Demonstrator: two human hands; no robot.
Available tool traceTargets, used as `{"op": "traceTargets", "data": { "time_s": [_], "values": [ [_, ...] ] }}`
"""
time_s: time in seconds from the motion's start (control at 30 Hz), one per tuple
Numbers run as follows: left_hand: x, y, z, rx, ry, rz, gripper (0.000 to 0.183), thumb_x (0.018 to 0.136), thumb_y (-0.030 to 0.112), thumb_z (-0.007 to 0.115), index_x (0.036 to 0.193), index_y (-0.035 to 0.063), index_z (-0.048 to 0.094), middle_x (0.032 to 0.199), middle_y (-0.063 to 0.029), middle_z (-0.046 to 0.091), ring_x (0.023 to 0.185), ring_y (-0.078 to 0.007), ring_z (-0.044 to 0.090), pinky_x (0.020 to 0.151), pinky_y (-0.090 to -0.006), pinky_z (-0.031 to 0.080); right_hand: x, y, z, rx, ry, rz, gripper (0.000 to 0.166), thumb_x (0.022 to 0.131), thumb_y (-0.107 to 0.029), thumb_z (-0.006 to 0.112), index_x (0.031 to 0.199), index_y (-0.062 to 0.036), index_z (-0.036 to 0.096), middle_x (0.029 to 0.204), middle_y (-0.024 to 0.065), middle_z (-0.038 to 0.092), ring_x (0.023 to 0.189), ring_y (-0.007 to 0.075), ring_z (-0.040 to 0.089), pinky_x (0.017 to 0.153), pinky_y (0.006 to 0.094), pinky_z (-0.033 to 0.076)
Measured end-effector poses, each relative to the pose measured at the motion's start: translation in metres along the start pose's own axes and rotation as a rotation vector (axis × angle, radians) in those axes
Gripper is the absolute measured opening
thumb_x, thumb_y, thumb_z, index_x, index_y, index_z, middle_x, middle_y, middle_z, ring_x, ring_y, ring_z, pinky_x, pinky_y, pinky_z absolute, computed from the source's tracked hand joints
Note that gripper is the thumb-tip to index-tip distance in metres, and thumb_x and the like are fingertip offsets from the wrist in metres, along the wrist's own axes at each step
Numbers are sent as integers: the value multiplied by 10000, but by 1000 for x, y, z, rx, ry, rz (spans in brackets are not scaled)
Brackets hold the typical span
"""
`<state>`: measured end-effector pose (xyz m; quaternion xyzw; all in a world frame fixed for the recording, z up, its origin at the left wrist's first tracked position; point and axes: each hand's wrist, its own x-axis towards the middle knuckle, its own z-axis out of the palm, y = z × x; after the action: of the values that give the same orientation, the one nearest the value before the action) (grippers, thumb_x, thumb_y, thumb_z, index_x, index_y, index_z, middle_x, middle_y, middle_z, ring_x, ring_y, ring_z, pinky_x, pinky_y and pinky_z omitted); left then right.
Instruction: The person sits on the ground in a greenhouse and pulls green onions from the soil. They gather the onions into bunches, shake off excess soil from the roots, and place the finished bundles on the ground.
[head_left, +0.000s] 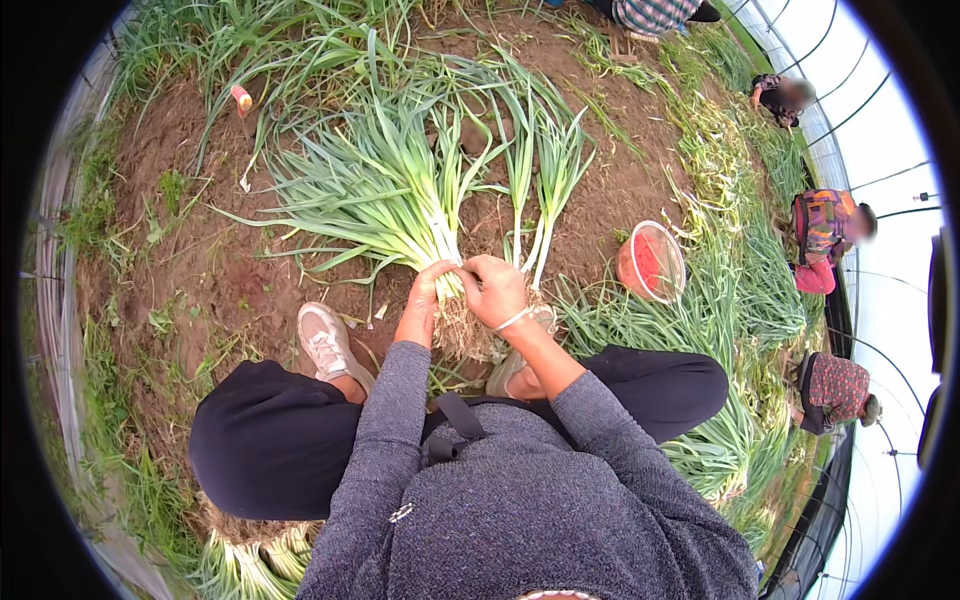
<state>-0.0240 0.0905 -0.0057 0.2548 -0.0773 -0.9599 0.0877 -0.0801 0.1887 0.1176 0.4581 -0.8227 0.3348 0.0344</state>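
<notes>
A bunch of green onions (412, 202) lies on the soil, leaves pointing away from me and tangled brown roots toward me. My left hand (433, 289) grips its white stems from the left, just above the roots. From the right, my right hand (495, 289), with a white band at the wrist, closes on the same stems; the fingertips of both hands nearly meet. What the fingers pinch there is partly hidden. Several loose green onions (546, 214) lie just right of the bunch, roots close to my right hand.
A clear plastic tub (652, 262) with red contents stands at the right, beside heaped green onions (712, 300). A red-and-white object (241, 100) lies upper left. Bundled onions (244, 566) lie behind my left knee. Several people work along the right side; another person (656, 15) is at the top.
</notes>
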Motion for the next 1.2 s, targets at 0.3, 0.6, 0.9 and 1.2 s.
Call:
{"op": "traceTargets", "data": {
  "time_s": [0.3, 0.6, 0.9, 1.2],
  "values": [
    [14, -6, -3, 121, 84, 41, 222, 727, 54, 624, 929, -35, 606, 810, -118, 643, 692, -221, 633, 624, -313, 529, -72, 35, -77, 158, -225, 720, 201, 800, -136, 670, 920, -10, 571, 663, 90, 584, 557, 169, 582, 516, 295, 465],
    [19, -17, 1, 176, 122, 66, 208, 737, 45, 613, 929, -35, 613, 826, -111, 640, 733, -224, 632, 668, -319, 517, 5, 10, -34, 85, -427, 216, 310, 734, -217, 693, 973, -24, 652, 876, 152, 619, 814, 288, 612, 732, 353, 484],
    [11, -19, 1, 165, 143, 67, 255, 727, 9, 606, 976, -38, 583, 850, -98, 628, 719, -222, 627, 664, -329, 522, -22, 13, -29, 73, -456, 6, 161, 748, -97, 664, 854, 3, 597, 745, 114, 592, 689, 261, 590, 675, 341, 471],
    [14, -21, 4, 157, 166, 35, 257, 731, 34, 617, 978, -37, 597, 851, -109, 638, 710, -220, 633, 636, -344, 531, 0, -6, -62, 170, -489, 153, 314, 690, -68, 648, 1001, -48, 611, 948, 131, 591, 839, 316, 583, 759, 376, 479]
  ]
}}
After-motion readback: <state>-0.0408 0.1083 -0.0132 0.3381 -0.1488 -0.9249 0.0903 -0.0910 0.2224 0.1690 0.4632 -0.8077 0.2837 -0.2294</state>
